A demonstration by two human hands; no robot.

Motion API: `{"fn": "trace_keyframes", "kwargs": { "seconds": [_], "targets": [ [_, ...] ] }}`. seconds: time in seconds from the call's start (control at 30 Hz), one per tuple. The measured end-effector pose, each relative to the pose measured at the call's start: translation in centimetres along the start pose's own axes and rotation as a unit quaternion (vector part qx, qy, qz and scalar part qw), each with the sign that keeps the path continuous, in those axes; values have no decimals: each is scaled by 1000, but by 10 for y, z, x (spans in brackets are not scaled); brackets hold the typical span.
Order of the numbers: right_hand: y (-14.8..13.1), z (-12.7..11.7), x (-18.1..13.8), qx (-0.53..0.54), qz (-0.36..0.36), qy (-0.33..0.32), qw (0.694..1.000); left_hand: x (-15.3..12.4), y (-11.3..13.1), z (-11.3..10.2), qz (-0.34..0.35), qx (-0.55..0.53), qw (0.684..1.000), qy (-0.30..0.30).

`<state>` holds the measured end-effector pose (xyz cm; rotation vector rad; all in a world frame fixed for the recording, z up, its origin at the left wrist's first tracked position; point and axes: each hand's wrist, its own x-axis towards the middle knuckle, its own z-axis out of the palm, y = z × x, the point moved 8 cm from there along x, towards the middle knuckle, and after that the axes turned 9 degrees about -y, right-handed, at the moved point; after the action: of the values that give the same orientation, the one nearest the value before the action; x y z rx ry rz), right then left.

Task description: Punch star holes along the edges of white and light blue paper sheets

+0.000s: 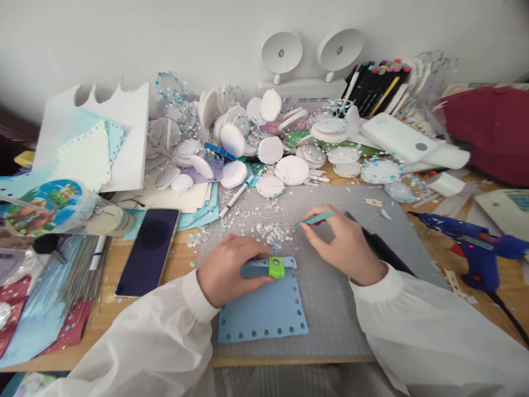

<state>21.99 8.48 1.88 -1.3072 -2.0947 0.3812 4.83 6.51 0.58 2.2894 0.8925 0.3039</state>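
My left hand (231, 267) is closed around a small craft punch with a bright green head (276, 267), its fingers on one side and thumb on the other. The punch rests at the upper edge of a light blue paper sheet (264, 311), which has flower-shaped holes along its borders. Pinched in my right hand (341, 242) are teal tweezers (320, 218), pointing left over the grey cutting mat (330, 314). Near the tweezers' tip lies a scatter of tiny white and blue paper flowers (275, 232).
White foam discs (270, 150) and beaded wire rings crowd the back. A phone (149, 251) lies on the left, beside a bundle of thin wires (88, 270). On the right is a blue hot glue gun (475, 242). A two-headed lamp (306, 88) stands behind, with markers (378, 88) nearby.
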Motion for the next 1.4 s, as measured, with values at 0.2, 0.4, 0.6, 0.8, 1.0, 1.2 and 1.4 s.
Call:
{"fn": "trace_keyframes", "kwargs": {
  "seconds": [0.2, 0.4, 0.6, 0.8, 1.0, 1.2, 1.4],
  "targets": [
    [-3, -7, -8, 218, 25, 50, 974, 1, 4, -3, 20, 39, 999, 12],
    [-20, 2, -13, 356, 2, -19, 934, 1, 11, -8, 21, 44, 999, 18],
    [-28, 14, -13, 333, -17, -97, 938, 0, 13, -2, 14, 33, 999, -3],
    [-34, 18, -16, 300, -49, -122, 945, 1, 14, 3, 14, 41, 999, -16],
    [-36, 20, -15, 299, -50, -143, 942, 0, 16, 1, 17, 51, 998, -12],
    [-32, 26, -14, 307, -21, -154, 939, 1, 17, 1, 21, 50, 998, -16],
    [-29, 26, -15, 317, -19, -149, 937, 0, 17, 2, 21, 46, 999, -14]
  ]
}}
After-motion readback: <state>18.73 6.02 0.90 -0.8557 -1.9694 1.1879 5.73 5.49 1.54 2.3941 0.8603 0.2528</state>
